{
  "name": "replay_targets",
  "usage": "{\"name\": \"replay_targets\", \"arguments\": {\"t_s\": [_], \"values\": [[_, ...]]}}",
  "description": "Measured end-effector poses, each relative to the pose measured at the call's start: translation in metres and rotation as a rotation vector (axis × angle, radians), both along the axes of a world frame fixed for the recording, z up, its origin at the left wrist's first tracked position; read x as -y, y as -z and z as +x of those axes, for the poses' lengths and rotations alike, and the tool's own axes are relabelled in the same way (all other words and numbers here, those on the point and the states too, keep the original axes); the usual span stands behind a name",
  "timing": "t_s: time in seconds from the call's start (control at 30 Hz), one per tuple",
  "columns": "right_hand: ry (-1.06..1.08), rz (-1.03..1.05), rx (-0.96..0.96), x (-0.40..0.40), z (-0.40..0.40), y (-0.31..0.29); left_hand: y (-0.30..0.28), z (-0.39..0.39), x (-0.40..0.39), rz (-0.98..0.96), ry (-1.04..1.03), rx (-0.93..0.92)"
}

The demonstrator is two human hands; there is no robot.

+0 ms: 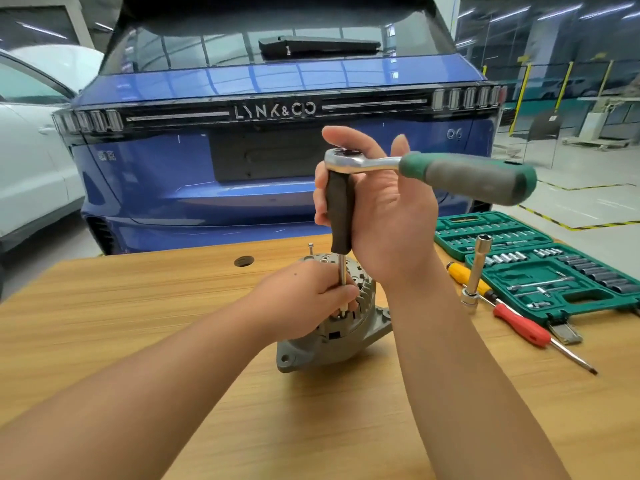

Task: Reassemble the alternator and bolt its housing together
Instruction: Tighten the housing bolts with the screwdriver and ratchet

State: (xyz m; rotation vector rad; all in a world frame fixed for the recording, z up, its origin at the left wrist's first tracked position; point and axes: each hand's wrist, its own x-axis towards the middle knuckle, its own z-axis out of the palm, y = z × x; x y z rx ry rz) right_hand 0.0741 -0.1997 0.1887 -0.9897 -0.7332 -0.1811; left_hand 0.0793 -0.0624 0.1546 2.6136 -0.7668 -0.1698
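Observation:
A grey alternator (349, 332) stands on the wooden table (138, 306). A ratchet (464, 174) with a green and grey handle sits on top of a black-handled driver (341, 209), whose steel shaft runs straight down into the alternator's top. My right hand (384, 209) grips the black handle and the ratchet head. My left hand (311, 296) rests on the housing and pinches the lower end of the shaft. A single bolt (311, 248) sticks up at the housing's far side. The shaft's tip is hidden by my left fingers.
An open green socket set (540, 271) lies at the right of the table. In front of it are a yellow-handled screwdriver (469, 277), a red-handled screwdriver (523, 329) and an upright long socket (476, 275). A blue car (242, 150) stands just beyond the table's far edge.

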Motion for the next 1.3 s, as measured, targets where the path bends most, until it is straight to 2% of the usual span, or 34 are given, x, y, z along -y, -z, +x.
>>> {"name": "replay_targets", "arguments": {"t_s": [0.07,0.13,0.23,0.3,0.37,0.53,0.63,0.7,0.77,0.83,0.9,0.93,0.97,1.03,1.1,1.17,1.23,1.3], "values": [[0.035,0.018,-0.076,0.001,0.002,0.0,0.001,0.0,0.001,-0.001,0.002,-0.001],[0.157,-0.008,-0.158,0.0,0.001,-0.004,0.001,0.001,0.002,-0.008,-0.013,-0.006],[0.45,-0.133,-0.155,-0.001,-0.001,-0.007,0.005,0.0,0.002,-0.017,-0.034,-0.016],[0.535,-0.159,-0.16,-0.005,-0.003,-0.008,0.009,0.0,0.001,-0.037,-0.055,-0.015],[0.476,-0.126,-0.204,-0.006,-0.006,-0.011,0.009,0.0,0.001,-0.044,-0.068,-0.012],[0.011,0.04,-0.391,0.004,-0.008,-0.021,0.004,0.002,0.0,-0.05,-0.054,-0.009],[-0.16,0.091,-0.434,0.007,-0.008,-0.021,0.007,0.002,-0.001,-0.06,-0.046,0.002],[-0.165,0.125,-0.4,0.005,-0.009,-0.019,0.009,0.002,-0.002,-0.087,-0.044,0.004],[-0.075,0.175,-0.323,0.001,-0.009,-0.017,0.009,0.003,-0.001,-0.101,-0.043,0.011],[0.123,0.143,-0.201,-0.003,-0.006,-0.014,0.008,0.005,0.001,-0.101,-0.037,0.014],[0.407,-0.018,-0.046,-0.004,-0.004,-0.009,0.008,0.005,0.002,-0.083,-0.035,0.002],[0.479,-0.087,0.018,-0.004,-0.002,-0.006,0.007,0.005,0.002,-0.077,-0.035,-0.003],[0.473,-0.136,0.061,-0.003,0.0,-0.003,0.008,0.006,0.002,-0.083,-0.034,-0.008],[0.291,-0.176,0.099,0.0,0.002,-0.001,0.009,0.006,0.0,-0.112,-0.037,-0.022],[0.09,-0.137,0.075,0.003,0.005,-0.003,0.01,0.006,-0.001,-0.126,-0.045,-0.02],[-0.02,-0.109,0.017,0.003,0.009,-0.005,0.01,0.006,-0.002,-0.124,-0.048,-0.012],[-0.016,-0.117,-0.002,0.002,0.012,-0.005,0.009,0.006,-0.002,-0.123,-0.048,-0.009],[0.106,-0.11,-0.042,0.002,0.011,-0.003,0.009,0.007,-0.002,-0.119,-0.04,-0.009]]}}
